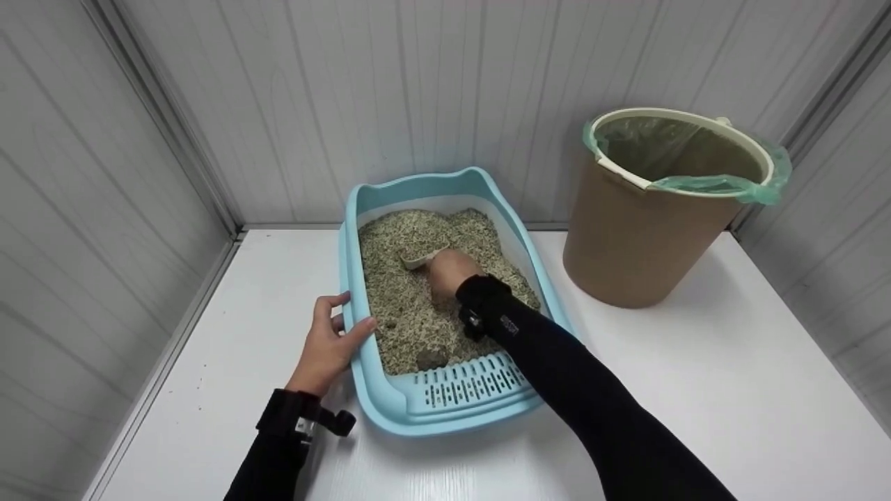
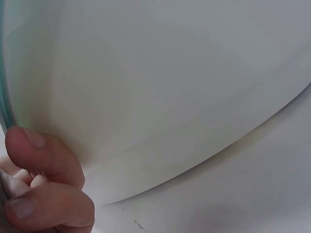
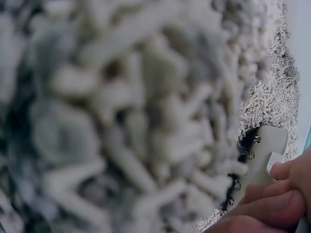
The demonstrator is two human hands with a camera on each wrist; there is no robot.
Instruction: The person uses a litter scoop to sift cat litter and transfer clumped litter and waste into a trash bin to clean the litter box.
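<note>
A light blue litter box with a slotted front step holds pale pellet litter. My left hand grips its left rim, thumb over the edge and the other fingers outside against the wall. In the left wrist view, curled fingers show beside the box's pale outer side. Down in the litter, my right hand grips an off-white litter scoop. The right wrist view shows the scoop's slotted blade lying among pellets. A dark clump sits on the litter near the front step.
To the right stands a brown bin with a cream rim and a green bag folded over it. The box rests on a white table, its back end near a grey panel wall. Small crumbs dot the table at left.
</note>
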